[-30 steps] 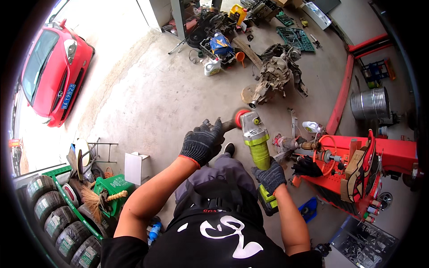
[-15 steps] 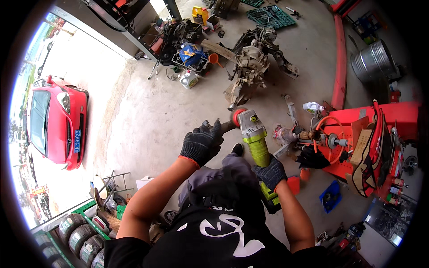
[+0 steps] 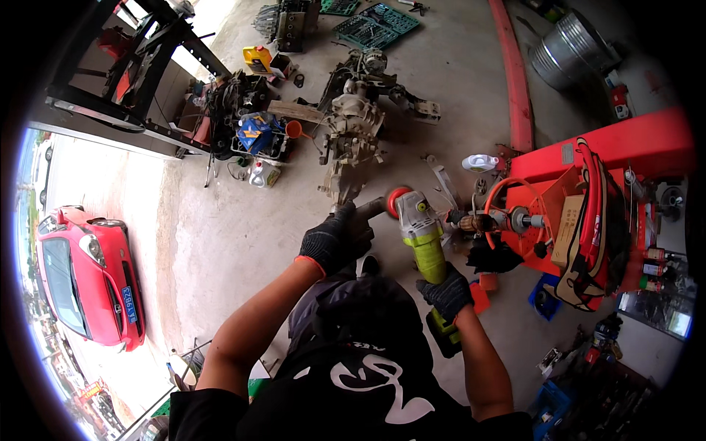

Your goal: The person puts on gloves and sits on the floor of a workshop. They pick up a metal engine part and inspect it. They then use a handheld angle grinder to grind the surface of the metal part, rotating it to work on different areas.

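Note:
My left hand (image 3: 332, 241), in a dark knit glove with an orange cuff, is wrapped round a dark, roughly cylindrical metal part (image 3: 371, 209). The far end of that part meets, or lies right beside, the red disc (image 3: 398, 197) of a cordless angle grinder (image 3: 424, 239); I cannot tell whether they touch. The grinder has a grey head and a yellow-green body, with its battery (image 3: 444, 336) at the near end. Gloved as well, my right hand (image 3: 446, 291) grips the grinder's body from the right side.
A gearbox-like assembly (image 3: 354, 121) lies on the floor ahead. To the right stand an orange-red stand (image 3: 566, 184) holding a metal shaft, and a red lift beam (image 3: 625, 143). Oil jugs and a funnel (image 3: 294, 129) sit at the far left. A red car (image 3: 88, 272) is outside.
The view has swung to the right, so surroundings slide left and the lift beam shows more. Both hands keep hold of the metal part and the grinder.

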### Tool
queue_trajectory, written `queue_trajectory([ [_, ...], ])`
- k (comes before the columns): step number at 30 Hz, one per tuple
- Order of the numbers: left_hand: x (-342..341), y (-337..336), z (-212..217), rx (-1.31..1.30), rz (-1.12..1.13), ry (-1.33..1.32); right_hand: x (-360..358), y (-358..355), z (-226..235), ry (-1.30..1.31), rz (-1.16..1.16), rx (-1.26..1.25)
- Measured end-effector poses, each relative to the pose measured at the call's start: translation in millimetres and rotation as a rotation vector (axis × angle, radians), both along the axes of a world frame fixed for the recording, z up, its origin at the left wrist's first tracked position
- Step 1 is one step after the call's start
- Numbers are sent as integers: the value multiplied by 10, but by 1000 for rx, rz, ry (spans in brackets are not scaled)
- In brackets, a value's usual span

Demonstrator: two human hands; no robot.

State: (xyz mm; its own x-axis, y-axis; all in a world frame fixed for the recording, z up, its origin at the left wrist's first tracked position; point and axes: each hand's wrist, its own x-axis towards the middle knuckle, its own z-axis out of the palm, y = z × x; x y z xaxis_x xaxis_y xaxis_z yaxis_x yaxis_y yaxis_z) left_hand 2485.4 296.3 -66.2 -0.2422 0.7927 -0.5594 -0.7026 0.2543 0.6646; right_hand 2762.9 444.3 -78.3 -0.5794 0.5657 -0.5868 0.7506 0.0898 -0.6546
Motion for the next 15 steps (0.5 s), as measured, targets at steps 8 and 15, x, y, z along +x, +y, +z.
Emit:
queue_trajectory([
  [8, -666, 550, -677, 520, -259, -421, -448, 255, 382, -169, -73, 93],
  [15, -990, 1215, 264, -96, -437, 138, -783, 544, 704, -150, -157, 216],
])
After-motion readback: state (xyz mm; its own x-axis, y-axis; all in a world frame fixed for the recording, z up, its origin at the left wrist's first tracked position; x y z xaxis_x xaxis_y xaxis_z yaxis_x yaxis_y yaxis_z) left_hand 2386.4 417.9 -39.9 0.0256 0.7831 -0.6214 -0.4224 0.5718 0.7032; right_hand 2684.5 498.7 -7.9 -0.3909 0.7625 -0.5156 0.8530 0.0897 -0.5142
